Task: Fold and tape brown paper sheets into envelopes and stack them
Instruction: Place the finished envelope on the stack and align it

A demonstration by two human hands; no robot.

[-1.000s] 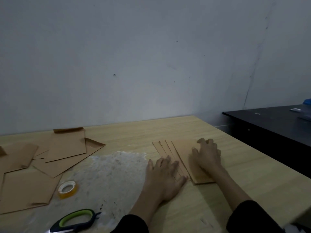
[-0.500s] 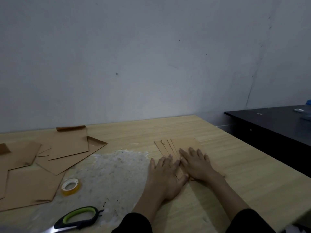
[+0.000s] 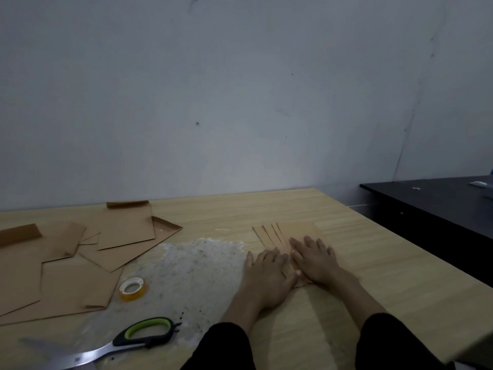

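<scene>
**Squaring a fanned envelope stack (image 3: 296, 231)**

Loose brown sheets (image 3: 80, 263) lie at left, with a tape roll (image 3: 132, 288) and scissors (image 3: 144, 335) nearer. Right of centre, the left hand (image 3: 266, 276) and right hand (image 3: 314, 260) press, fingers straight and slightly spread, on the fanned envelope stack. Squaring it likely needs light palms nudging edges together. The pale wooden table (image 3: 400, 276) has a whitish patch (image 3: 202, 263); a grey wall (image 3: 240, 102) stands behind, a dark table (image 3: 426, 204) far right.

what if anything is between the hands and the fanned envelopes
Nothing visible. The left hand and right hand lie flat directly on the fanned brown envelopes. The tape roll and scissors lie off to the left, apart from them.
</scene>
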